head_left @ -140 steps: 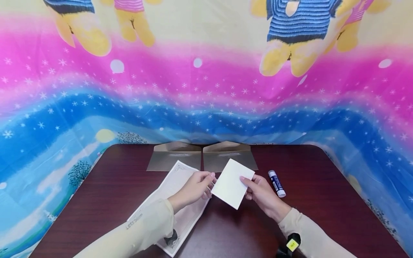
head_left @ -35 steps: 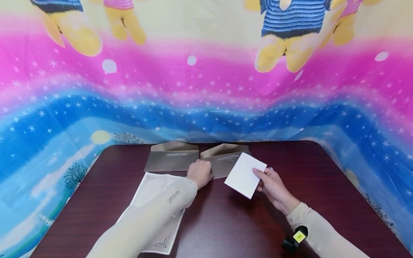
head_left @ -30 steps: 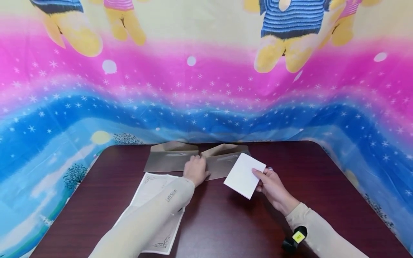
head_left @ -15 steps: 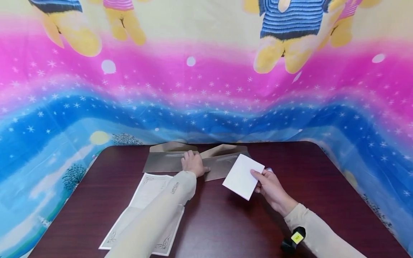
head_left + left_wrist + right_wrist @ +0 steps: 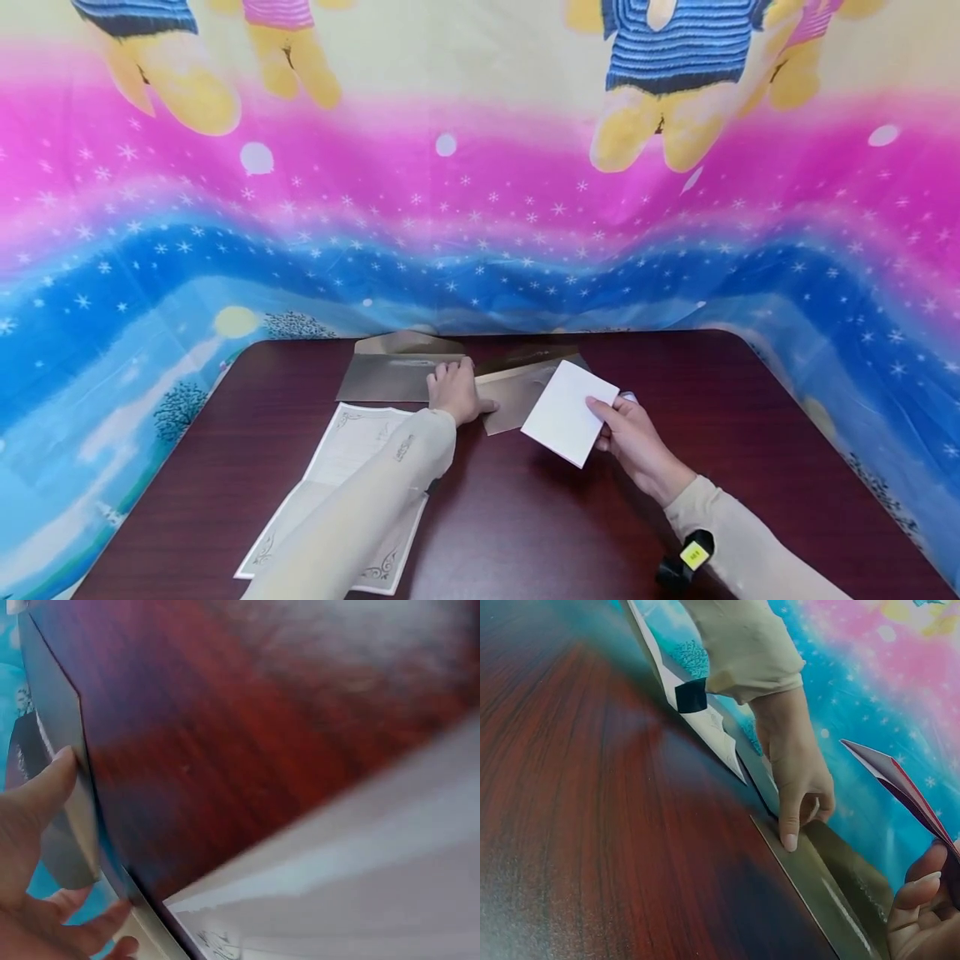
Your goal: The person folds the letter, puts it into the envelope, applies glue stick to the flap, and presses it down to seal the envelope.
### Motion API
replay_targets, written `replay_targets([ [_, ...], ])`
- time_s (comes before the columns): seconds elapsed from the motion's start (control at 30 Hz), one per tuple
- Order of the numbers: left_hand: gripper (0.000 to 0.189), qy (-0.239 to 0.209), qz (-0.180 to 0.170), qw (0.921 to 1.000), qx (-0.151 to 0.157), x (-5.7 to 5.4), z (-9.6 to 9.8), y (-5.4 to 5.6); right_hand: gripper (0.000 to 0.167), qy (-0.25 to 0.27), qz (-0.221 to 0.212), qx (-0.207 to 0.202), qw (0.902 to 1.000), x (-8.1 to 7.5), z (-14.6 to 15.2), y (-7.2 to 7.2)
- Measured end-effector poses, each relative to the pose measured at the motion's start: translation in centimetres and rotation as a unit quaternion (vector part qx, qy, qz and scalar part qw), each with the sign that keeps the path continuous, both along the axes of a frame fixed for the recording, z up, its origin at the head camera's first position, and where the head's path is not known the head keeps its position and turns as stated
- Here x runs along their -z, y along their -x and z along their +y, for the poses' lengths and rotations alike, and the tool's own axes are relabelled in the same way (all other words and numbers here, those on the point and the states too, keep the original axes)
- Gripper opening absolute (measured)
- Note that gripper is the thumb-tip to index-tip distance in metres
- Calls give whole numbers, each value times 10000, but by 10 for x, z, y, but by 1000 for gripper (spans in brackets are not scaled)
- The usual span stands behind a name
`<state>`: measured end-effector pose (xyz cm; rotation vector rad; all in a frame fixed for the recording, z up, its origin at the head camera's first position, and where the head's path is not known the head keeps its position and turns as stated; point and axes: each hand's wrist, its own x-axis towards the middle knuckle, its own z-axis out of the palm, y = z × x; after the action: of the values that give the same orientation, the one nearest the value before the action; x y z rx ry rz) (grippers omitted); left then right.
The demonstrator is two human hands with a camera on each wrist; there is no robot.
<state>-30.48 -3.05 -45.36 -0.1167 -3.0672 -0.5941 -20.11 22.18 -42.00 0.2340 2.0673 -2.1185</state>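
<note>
Sleeve pt-hides sheet nr envs.

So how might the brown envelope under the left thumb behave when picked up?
The envelope looks thin, so probably light and bendy. Its flap is open and may swing at the fold. The table looks shiny, so the envelope could slide if pushed.

L hand touching brown env.; R fingers holding folded card.
</note>
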Motion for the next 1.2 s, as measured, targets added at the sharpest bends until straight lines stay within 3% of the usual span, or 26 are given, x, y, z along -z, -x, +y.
replay_targets([
  [0.2,76,-257,567,9979,201,-1,-2,-4,28,117,25,14,9999,-2,-4,0],
  [0.33,77,-1177,551,9909,337,-6,0,-7,27,158,53,-65,9998,-3,-4,-1],
  [0.47,62,-2441,463,9676,457,-13,2,-12,27,113,54,-52,9999,-5,-3,-2],
  [0.6,14,-3218,520,9436,579,-21,2,-15,29,21,47,37,10000,-6,-1,-5],
  [0.73,30,-3601,507,9305,441,-35,-5,-20,33,-89,78,-41,9999,-9,0,-9],
  [0.87,55,-3634,287,9311,148,-49,-15,-23,31,-160,143,-110,9997,-13,-1,-15],
  [1.0,56,-3726,292,9275,-40,-62,-25,-25,30,-226,187,-91,9995,-17,-4,-20],
  [1.2,67,-4078,359,9122,-166,-84,-38,-30,33,-274,282,-181,9991,-23,-7,-29],
])
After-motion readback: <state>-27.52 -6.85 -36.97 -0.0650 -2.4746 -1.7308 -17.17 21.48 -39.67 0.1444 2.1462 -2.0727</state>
